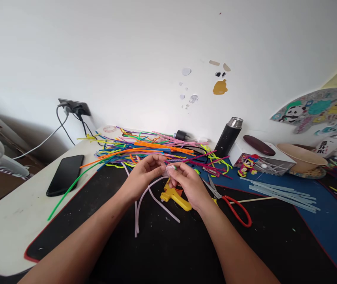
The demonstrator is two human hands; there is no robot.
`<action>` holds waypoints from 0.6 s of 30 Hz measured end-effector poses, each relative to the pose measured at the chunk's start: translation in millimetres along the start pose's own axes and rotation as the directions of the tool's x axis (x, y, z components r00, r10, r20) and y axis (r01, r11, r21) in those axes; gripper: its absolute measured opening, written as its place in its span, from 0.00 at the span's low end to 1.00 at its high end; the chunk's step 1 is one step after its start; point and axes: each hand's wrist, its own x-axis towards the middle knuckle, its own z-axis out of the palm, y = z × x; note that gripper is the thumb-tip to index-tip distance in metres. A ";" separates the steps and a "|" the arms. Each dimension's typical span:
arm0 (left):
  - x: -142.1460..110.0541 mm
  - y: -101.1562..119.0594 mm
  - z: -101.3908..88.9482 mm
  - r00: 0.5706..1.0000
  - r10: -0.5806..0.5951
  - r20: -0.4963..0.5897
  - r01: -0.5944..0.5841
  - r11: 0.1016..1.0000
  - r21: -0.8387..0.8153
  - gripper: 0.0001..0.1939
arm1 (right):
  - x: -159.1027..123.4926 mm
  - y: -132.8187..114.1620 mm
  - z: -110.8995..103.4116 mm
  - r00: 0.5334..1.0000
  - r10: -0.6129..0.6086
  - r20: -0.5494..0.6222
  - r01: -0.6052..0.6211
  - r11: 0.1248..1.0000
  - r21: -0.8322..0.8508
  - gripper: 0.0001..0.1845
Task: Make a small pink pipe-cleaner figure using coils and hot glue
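Observation:
My left hand and my right hand meet above the black mat, fingers pinched together on a small pale object with a green spot. I cannot make out what the object is. Pale pink pipe cleaners trail from under my left hand down onto the mat. A yellow glue gun lies just under my hands. A heap of coloured pipe cleaners is spread right behind them.
Red-handled scissors lie right of my right hand, with clear glue sticks on the blue mat beyond. A black phone rests at left. A dark flask, a white box and a bowl stand at the back right.

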 end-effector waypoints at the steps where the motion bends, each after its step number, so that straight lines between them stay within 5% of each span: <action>1: 0.2 1.2 0.1 1.000 -0.011 0.011 0.010 1.000 0.004 0.18 | 0.1 0.2 -0.3 1.000 -0.003 -0.001 0.003 1.000 -0.006 0.18; 7: -0.5 2.6 -2.4 0.982 -0.108 0.156 0.114 0.993 -0.027 0.17 | -0.8 -0.4 -1.3 1.000 -0.011 -0.003 0.011 1.000 -0.026 0.19; 18: 0.7 2.5 -9.5 0.974 -0.178 0.139 0.181 0.983 -0.010 0.19 | -0.6 1.2 -0.2 0.999 0.017 0.037 -0.015 0.999 -0.052 0.21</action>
